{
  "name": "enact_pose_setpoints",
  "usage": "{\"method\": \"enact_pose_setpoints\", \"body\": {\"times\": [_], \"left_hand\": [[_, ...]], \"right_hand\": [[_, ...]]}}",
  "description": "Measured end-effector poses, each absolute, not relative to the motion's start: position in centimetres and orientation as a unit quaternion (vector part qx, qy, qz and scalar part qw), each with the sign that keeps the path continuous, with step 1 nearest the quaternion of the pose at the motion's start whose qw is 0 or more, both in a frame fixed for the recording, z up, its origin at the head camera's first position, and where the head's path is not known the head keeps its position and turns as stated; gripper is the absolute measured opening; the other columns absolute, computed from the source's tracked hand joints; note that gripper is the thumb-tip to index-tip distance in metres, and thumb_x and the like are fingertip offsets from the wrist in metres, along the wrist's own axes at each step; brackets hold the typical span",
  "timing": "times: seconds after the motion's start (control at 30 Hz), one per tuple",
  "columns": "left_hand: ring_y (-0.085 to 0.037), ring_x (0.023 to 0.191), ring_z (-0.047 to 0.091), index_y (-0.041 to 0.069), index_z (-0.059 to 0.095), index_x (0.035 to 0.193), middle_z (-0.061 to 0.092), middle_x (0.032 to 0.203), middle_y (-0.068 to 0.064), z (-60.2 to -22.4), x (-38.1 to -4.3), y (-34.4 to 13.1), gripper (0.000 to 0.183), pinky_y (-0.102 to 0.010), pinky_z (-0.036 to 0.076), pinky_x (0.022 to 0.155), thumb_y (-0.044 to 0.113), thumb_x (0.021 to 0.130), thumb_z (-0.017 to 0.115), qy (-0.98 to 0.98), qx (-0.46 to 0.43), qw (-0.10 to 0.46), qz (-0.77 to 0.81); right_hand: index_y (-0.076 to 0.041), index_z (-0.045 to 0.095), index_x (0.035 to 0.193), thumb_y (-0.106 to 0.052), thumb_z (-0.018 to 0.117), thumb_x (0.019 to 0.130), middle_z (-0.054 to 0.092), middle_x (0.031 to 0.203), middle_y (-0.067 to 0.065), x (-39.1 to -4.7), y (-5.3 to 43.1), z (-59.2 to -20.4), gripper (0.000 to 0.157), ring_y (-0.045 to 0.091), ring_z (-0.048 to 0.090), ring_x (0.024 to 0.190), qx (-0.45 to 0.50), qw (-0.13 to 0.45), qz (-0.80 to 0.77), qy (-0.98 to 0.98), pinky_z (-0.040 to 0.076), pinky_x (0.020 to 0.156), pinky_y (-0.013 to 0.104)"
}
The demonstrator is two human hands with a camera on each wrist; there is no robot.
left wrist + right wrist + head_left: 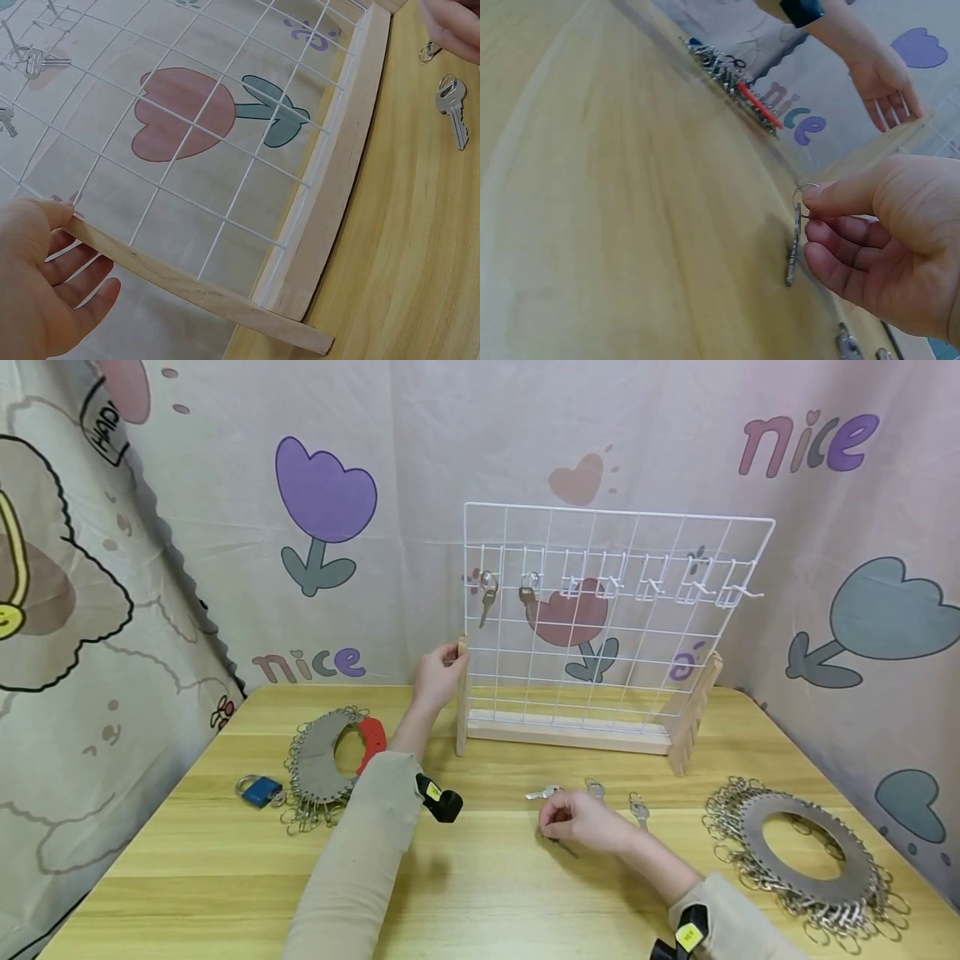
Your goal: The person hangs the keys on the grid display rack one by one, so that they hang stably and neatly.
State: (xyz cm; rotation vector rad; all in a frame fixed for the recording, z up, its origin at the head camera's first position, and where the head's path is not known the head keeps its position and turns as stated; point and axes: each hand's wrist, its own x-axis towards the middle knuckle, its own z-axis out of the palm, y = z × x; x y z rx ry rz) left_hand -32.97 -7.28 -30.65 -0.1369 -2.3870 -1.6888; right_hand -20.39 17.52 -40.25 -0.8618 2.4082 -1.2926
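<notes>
My left hand (438, 677) grips the wooden side post (462, 710) of a white wire display rack (196, 121), thumb on one face and fingers curled behind. Low over the table, my right hand (588, 818) pinches a key ring (796, 193) between thumb and forefinger; its key (793, 251) hangs below, seen edge-on. Two ringed keys hang on the rack's left hooks, one silver-looking key (487, 602) and another key (528, 593). Several hooks (652, 587) to their right carry nothing. Beyond my right hand lie a key (542, 793), a second key (595, 789) and a third key (639, 811).
To the left lies a grey ring-shaped plate (317, 760) fringed with small metal rings, with a red section (372, 739). Beside it is a blue padlock (262, 792). Another grey ring plate (861, 864) lies at the right. A printed curtain (435, 435) hangs behind the table.
</notes>
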Motion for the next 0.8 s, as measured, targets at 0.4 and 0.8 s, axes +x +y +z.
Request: {"method": "enact_pose_setpoints", "body": {"times": [0.4,0.8], "left_hand": [[-0.027,0.111,0.053,0.002,0.055,0.125,0.058,0.119,-0.015,-30.4,-32.9,-7.2,0.037,-0.039,0.043,0.094,0.023,0.095,0.054,-0.804,-0.048,0.104,-0.583],[-0.026,0.113,0.052,0.002,0.053,0.128,0.056,0.123,-0.015,-30.6,-32.8,-7.2,0.04,-0.038,0.043,0.095,0.025,0.095,0.054,-0.812,-0.04,0.101,-0.574]], "right_hand": [[-0.002,0.063,0.082,-0.001,0.065,0.083,0.06,0.076,0.005,-21.8,18.4,-36.5,0.003,0.013,0.055,0.068,-0.292,0.092,-0.441,0.844,0.046,0.06,0.021],[-0.004,0.063,0.082,-0.007,0.064,0.086,0.059,0.075,0.001,-23.2,19.2,-31.8,0.005,0.015,0.053,0.069,-0.252,-0.007,-0.399,0.882,0.045,0.06,0.025]]}}
